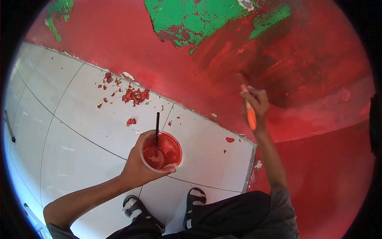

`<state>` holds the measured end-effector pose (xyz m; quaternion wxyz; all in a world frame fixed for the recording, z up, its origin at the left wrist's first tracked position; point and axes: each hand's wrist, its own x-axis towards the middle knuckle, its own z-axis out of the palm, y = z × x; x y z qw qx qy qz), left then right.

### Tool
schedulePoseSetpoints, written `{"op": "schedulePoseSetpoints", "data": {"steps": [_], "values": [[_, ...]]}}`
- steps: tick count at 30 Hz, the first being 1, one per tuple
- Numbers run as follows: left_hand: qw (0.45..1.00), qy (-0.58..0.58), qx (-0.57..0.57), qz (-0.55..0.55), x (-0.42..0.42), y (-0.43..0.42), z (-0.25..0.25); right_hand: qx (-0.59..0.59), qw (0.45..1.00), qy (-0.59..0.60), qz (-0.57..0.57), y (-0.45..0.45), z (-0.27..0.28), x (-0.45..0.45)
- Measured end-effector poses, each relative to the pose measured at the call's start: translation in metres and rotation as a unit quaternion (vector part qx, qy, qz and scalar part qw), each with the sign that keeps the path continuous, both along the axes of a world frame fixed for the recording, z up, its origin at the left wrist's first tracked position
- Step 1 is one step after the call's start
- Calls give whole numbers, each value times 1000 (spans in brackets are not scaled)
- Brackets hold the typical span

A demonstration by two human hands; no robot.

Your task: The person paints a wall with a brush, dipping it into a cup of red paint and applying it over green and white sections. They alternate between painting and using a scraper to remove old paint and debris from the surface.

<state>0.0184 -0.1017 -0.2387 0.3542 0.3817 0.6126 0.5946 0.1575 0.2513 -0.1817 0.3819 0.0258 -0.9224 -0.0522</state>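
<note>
My left hand [139, 167] is wrapped round a clear plastic cup [178, 146] of red paint [154, 158], held above the floor. A thin black stick [157, 123] stands up out of the paint. In my right hand [258, 104] is a paintbrush [250, 115] with an orange handle, gripped with the fingers closed. Its head points up at the red wall [223, 95] and is blurred, so I cannot tell whether the bristles touch. Around it the wall shows dark, streaky red paint.
Green patches [195, 20] show where red paint has peeled off the wall. Peeled paint flakes [135, 96] lie on the white tiled floor [95, 119] along the wall's foot. My sandalled feet [195, 203] stand below the cup. A wall corner [254, 149] is at the right.
</note>
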Motion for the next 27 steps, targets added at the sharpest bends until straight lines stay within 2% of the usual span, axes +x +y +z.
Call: {"op": "schedulePoseSetpoints", "data": {"steps": [2, 5, 8, 11, 13, 15, 18, 21, 23, 25, 27], "values": [[1000, 5, -13, 0, -1, 1, 1, 67, 995, 66, -28, -15, 9, 7], [1000, 4, -10, -3, 0, 3, -1, 142, 986, -69, -53, -15, -32, 7], [1000, 1, -15, -1, 2, 4, -2, 92, 976, -196, -8, 1, -91, 19], [1000, 5, -13, -10, 2, 4, 1, -24, 968, -250, 14, -6, -66, 16], [999, 22, -20, -11, 1, 6, 1, -67, 980, -188, 10, -5, -19, 2], [999, 26, -22, -11, 2, 8, 0, -75, 997, -22, 11, 5, 4, -7], [1000, 19, -9, -8, 3, 12, -3, 58, 994, 92, -1, -15, 25, -3], [1000, 18, 15, 3, 5, 14, -3, 134, 991, 21, -1, -21, -1, 3], [1000, 12, 19, 3, 6, 14, -3, 169, 984, -62, -6, -7, -44, 3], [1000, 15, 21, 7, 7, 13, -4, 137, 978, -154, 20, 1, -84, 5], [1000, 13, 13, 1, 6, 12, -4, 47, 972, -226, 34, -12, -99, 5]]}}
